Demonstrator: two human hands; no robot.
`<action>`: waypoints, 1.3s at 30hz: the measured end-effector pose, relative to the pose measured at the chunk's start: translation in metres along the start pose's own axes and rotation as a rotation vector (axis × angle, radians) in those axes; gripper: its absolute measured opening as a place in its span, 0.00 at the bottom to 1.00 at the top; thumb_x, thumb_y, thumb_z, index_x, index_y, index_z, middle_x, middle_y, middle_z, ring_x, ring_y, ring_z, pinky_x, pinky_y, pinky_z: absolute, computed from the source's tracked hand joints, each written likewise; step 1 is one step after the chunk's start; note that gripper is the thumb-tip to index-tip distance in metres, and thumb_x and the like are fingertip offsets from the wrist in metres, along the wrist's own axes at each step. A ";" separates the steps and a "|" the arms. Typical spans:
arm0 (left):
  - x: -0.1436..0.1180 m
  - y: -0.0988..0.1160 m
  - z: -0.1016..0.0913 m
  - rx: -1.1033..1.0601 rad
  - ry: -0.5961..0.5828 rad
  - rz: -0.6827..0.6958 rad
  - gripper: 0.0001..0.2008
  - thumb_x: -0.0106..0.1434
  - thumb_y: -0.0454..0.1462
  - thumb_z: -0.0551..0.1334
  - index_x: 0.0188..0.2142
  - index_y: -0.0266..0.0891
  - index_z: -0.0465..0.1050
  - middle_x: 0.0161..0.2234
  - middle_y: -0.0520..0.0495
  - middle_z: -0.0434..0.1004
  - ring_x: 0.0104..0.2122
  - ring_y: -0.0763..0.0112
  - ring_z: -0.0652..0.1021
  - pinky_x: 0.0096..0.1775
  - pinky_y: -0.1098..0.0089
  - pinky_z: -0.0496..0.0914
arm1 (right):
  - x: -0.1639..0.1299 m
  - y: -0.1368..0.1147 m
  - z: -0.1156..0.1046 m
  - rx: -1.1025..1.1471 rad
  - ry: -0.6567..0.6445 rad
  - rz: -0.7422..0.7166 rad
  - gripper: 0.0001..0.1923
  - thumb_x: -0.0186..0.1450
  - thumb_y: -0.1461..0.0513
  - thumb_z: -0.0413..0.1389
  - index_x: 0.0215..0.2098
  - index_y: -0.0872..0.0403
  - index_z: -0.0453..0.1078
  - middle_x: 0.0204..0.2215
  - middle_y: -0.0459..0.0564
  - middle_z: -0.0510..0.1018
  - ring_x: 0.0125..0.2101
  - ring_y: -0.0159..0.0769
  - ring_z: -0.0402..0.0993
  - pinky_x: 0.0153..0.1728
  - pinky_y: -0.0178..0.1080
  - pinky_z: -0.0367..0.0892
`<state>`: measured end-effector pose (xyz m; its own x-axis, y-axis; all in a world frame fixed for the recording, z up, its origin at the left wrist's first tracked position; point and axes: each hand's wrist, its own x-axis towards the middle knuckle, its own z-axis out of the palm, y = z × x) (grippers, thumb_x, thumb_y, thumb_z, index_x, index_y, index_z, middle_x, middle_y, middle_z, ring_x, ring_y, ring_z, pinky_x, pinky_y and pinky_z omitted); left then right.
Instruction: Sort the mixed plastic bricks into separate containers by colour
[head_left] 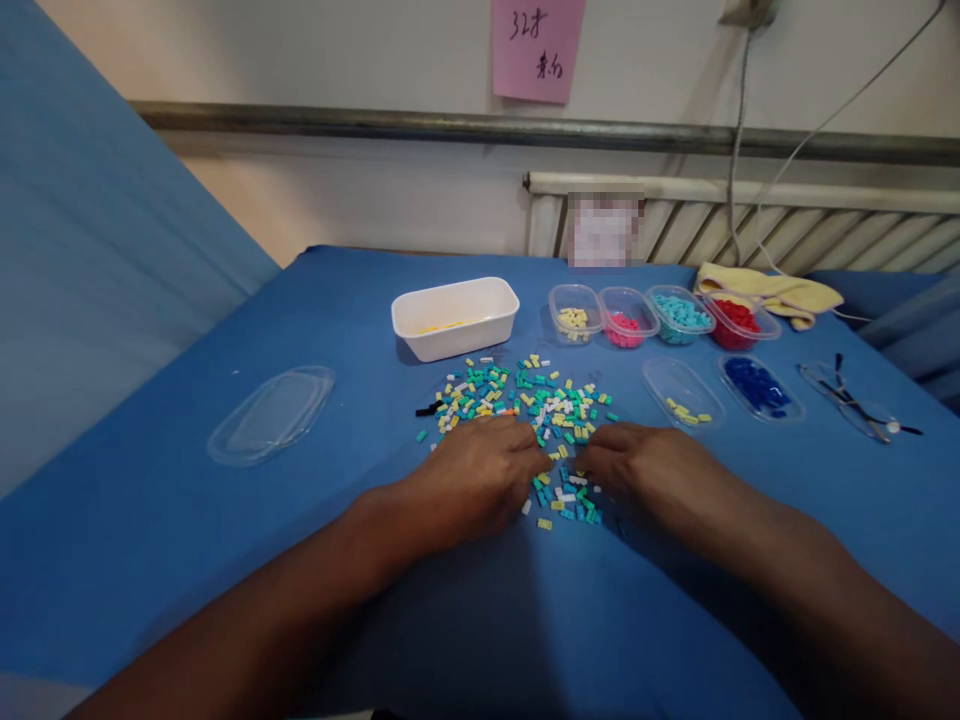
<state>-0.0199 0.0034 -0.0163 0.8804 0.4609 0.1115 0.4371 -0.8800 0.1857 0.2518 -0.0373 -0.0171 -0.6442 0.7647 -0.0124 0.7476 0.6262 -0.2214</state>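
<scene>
Small toy building bricks (491, 380) in yellow, green, teal and white lie scattered across the middle of the blue-covered table. Over the near left of the pile is my left hand (480, 475), its fingers curled together; what they hold, if anything, is hidden. At the pile's right edge my right hand (649, 468) has its fingers pinched together and pointing down among the bricks. I cannot make out anything between them. A narrow strip of loose bricks (565, 480) shows between the two hands. Black and orange pieces also lie in the pile.
A white tub (456, 335) stands behind the pile. Several clear containers (576, 335) hold sorted bricks at the back right. Dark blue bricks (756, 388) and a few yellow bricks (686, 412) sit nearer. Eyeglasses (855, 405), a yellow cloth (772, 292) and clear lids (271, 415) lie around.
</scene>
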 end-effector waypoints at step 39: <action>0.006 -0.014 0.018 0.173 0.070 0.082 0.14 0.81 0.40 0.58 0.41 0.38 0.80 0.37 0.42 0.79 0.36 0.61 0.77 0.39 0.61 0.69 | -0.024 0.123 -0.006 0.259 0.519 0.773 0.15 0.67 0.54 0.62 0.44 0.54 0.85 0.36 0.53 0.89 0.33 0.40 0.84 0.35 0.40 0.72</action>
<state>-0.0175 0.0167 -0.0358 0.9019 0.3887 0.1884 0.3952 -0.9186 0.0030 0.3599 0.0226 -0.0380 0.2093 0.9623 0.1739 0.8364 -0.0840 -0.5417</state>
